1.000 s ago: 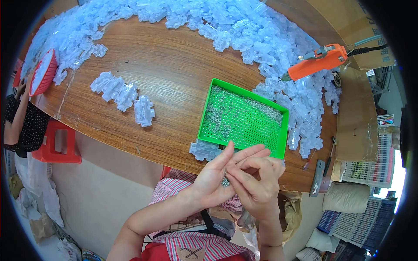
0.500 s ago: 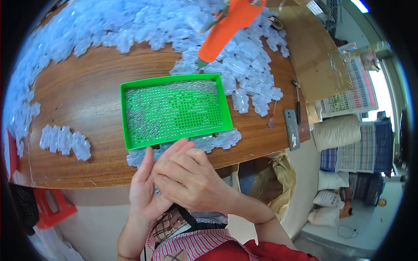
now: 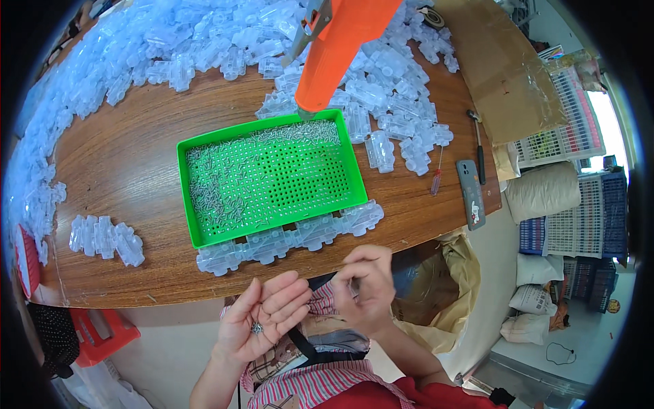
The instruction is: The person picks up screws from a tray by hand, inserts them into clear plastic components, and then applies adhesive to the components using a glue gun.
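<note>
Left hand half-open, palm up, cradling screws; keep level. Right hand loosely curled, hold unclear; pinch screws singly.

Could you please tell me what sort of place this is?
Probably a small assembly workshop: many clear plastic parts are heaped on a wooden table, a green tray holds what look like small screws, and an orange power screwdriver is near it.
</note>
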`<act>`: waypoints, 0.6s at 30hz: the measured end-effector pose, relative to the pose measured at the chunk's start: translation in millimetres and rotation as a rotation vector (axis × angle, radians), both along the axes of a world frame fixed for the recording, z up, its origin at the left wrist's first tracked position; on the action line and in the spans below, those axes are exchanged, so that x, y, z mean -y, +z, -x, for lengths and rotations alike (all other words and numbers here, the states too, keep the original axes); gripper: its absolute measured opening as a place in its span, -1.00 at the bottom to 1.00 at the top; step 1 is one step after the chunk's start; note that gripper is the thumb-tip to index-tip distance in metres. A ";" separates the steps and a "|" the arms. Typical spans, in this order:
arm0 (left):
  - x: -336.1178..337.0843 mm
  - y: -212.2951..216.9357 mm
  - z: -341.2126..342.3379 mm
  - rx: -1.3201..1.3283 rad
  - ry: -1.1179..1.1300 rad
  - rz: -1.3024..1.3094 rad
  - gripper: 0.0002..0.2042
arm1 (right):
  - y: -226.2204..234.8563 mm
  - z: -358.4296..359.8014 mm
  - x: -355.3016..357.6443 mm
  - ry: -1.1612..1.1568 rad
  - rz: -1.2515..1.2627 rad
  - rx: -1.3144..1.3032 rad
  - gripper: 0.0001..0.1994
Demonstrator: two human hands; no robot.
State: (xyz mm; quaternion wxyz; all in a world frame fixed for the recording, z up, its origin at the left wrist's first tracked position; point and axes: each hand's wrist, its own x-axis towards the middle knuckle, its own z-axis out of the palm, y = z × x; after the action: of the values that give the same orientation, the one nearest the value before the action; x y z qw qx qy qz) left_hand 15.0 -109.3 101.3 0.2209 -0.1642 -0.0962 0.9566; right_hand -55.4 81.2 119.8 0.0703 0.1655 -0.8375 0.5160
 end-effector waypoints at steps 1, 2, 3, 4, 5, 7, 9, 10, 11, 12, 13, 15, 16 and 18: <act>-0.5 -1.1 -1.3 0.005 -0.001 0.000 -0.47 | -4.6 4.3 -6.6 -0.040 -0.018 -0.014 -0.82; -0.7 -2.0 -2.6 -0.011 -0.016 -0.040 -0.47 | -5.3 6.8 -10.1 -0.094 0.021 0.043 -0.82; -0.5 -2.8 -3.8 -0.027 -0.031 -0.079 -0.47 | -5.8 10.0 -13.1 -0.148 0.062 0.100 -0.81; -0.7 -3.6 -5.4 -0.020 -0.033 -0.075 -0.47 | -11.3 16.8 -20.3 -0.148 -0.049 -0.046 -0.81; -1.3 -4.1 -7.1 -0.063 -0.019 -0.119 -0.46 | -11.2 20.9 -24.0 -0.147 -0.097 -0.076 -0.82; -3.0 -4.3 -7.9 -0.102 -0.014 -0.161 -0.45 | -12.0 23.7 -26.8 -0.150 -0.138 -0.088 -0.81; -4.3 -3.9 -7.4 -0.080 0.026 -0.192 -0.43 | -11.1 24.0 -24.5 -0.131 -0.167 -0.092 -0.81; -4.3 -4.4 -6.9 -0.076 0.020 -0.187 -0.43 | -10.9 24.1 -23.0 -0.106 -0.199 -0.100 -0.81; -4.1 -5.2 -6.6 -0.074 0.017 -0.199 -0.43 | -12.0 23.7 -21.5 -0.101 -0.204 -0.096 -0.81; -4.3 -5.7 -6.2 -0.072 0.013 -0.213 -0.43 | -14.2 23.8 -21.3 -0.108 -0.201 -0.093 -0.81; -4.7 -6.5 -6.4 -0.070 0.007 -0.209 -0.43 | -17.6 24.0 -21.5 -0.102 -0.223 -0.132 -0.81; -5.0 -8.3 -6.7 -0.068 -0.029 -0.260 -0.43 | -22.1 24.4 -21.7 -0.102 -0.242 -0.170 -0.80; -7.0 -7.3 -5.4 -0.056 -0.036 -0.257 -0.42 | -23.8 23.9 -21.8 -0.104 -0.250 -0.191 -0.80; -8.3 -8.1 -5.6 -0.044 -0.051 -0.266 -0.42 | -26.4 21.8 -20.7 -0.114 -0.266 -0.213 -0.78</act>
State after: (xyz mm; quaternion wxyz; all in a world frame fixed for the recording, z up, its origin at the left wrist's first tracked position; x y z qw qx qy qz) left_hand 20.6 -101.0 93.3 0.2670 -0.1148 -0.2130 0.9328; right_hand -77.3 101.9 93.4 0.1653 0.1795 -0.8941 0.3755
